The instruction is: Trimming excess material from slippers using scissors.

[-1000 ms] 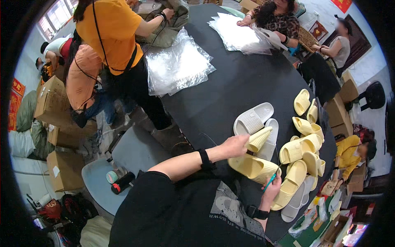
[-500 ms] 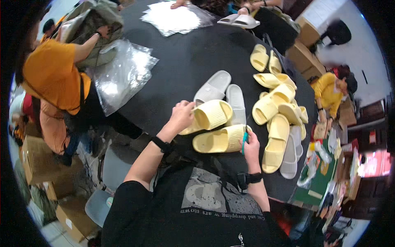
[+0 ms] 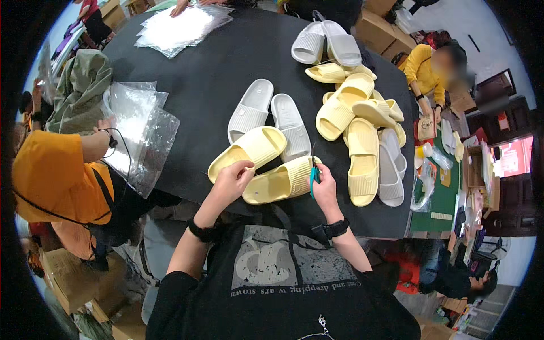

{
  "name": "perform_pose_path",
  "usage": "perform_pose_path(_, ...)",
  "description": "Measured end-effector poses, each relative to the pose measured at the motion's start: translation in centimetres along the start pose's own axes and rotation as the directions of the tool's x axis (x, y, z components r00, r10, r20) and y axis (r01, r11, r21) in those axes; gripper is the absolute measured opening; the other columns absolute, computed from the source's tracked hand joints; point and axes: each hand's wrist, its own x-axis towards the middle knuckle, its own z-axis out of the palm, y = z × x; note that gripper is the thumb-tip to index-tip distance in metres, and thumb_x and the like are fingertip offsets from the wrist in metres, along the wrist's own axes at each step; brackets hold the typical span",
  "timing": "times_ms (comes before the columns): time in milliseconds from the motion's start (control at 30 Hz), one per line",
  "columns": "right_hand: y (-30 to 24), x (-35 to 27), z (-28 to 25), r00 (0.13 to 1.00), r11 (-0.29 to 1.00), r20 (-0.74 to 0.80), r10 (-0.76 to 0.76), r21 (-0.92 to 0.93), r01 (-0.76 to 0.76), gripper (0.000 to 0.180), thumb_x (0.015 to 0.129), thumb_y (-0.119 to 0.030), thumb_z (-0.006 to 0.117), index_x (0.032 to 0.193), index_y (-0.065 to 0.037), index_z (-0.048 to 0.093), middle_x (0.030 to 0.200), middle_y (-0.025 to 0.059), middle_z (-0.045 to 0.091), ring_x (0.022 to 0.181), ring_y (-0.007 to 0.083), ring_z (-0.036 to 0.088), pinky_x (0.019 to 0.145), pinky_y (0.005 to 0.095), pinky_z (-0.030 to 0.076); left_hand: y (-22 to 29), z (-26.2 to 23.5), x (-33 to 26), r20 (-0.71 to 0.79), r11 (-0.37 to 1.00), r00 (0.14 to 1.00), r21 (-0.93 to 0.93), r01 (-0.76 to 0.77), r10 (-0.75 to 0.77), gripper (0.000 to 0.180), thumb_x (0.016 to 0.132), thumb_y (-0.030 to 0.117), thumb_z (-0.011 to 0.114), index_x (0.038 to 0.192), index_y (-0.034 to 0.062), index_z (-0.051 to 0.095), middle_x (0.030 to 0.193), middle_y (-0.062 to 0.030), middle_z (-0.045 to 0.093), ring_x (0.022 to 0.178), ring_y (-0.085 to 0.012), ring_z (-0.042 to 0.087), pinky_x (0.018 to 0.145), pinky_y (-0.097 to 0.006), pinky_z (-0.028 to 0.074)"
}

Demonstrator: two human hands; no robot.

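Note:
Two pale yellow slide sandals lie side by side at the near edge of a round black table. My left hand grips the heel end of the far yellow sandal. My right hand is closed on small teal-handled scissors, whose tip meets the toe end of the near yellow sandal. A pair of white slides lies just beyond them.
A heap of yellow and white slides covers the table's right side. Clear plastic bags lie at the left, another stack at the far edge. A person in orange works at the left; a person in yellow sits at the right.
The view has swung so the table sits straight ahead. My left hand stays on the yellow sandals and my right hand has brought the scissors to the near sandal's end.

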Motion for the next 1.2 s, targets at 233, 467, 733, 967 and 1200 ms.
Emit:
perform_pose_path(233,0.4,-0.9,-0.4,0.992,0.992,0.027,0.126,0.027,-0.126,0.05,0.077,-0.008,0.067,0.12,0.005,0.046,0.1,0.0145,0.063,0.089,0.0167,0.061,0.079,0.0288,0.048,14.1,-10.2,-4.3,0.369,0.816,0.729,-0.316,-0.484,0.576,0.028,0.086,0.014,0.057,0.112,0.0029,0.06,0.073,-0.0066,0.059,0.061,-0.0175,0.053,0.057,-0.029,0.044)
perform_pose_path(467,0.1,-1.2,-1.0,0.989,0.988,0.056,0.139,0.056,-0.142,0.047,0.08,-0.004,0.065,0.12,0.007,0.044,0.095,0.0115,0.062,0.082,0.0139,0.059,0.071,0.0263,0.049,20.3,-12.6,-7.5,0.233,0.293,0.178,-0.788,-0.541,0.956,0.039,0.095,0.015,0.044,0.131,0.0305,0.048,0.071,-0.0133,0.053,0.049,-0.0181,0.041,0.052,-0.029,0.037)
perform_pose_path(733,-0.2,-1.6,-1.0,0.977,0.976,0.071,0.2,0.075,-0.205,0.049,0.081,-0.002,0.062,0.124,0.006,0.04,0.087,0.0068,0.06,0.069,0.0085,0.056,0.06,0.0228,0.047,20.9,-12.3,-7.3,0.213,0.237,0.11,-0.786,-0.571,0.971,0.042,0.096,0.012,0.037,0.135,0.0282,0.043,0.073,-0.0133,0.053,0.049,-0.0169,0.041,0.049,-0.029,0.034)
perform_pose_path(967,-0.9,-1.9,-1.1,0.976,0.97,0.052,0.213,0.106,-0.217,0.05,0.08,-0.002,0.063,0.124,0.006,0.04,0.085,0.0064,0.06,0.067,0.0085,0.055,0.057,0.0228,0.045,21.5,-11.8,-7.5,0.216,0.211,0.065,-0.77,-0.602,0.974,0.05,0.092,0.007,0.039,0.137,0.0276,0.04,0.075,-0.0133,0.053,0.05,-0.0175,0.042,0.049,-0.029,0.034)
perform_pose_path(1200,0.4,-1.5,-1.1,0.989,0.987,0.06,0.139,0.074,-0.143,0.049,0.08,-0.004,0.062,0.123,0.005,0.041,0.078,0.0048,0.058,0.059,0.0088,0.054,0.05,0.022,0.043,21.9,-11.6,-7.3,0.214,0.18,0.019,-0.767,-0.616,0.977,0.051,0.09,0.006,0.041,0.136,0.0279,0.042,0.074,-0.0129,0.053,0.05,-0.0176,0.042,0.049,-0.029,0.033)
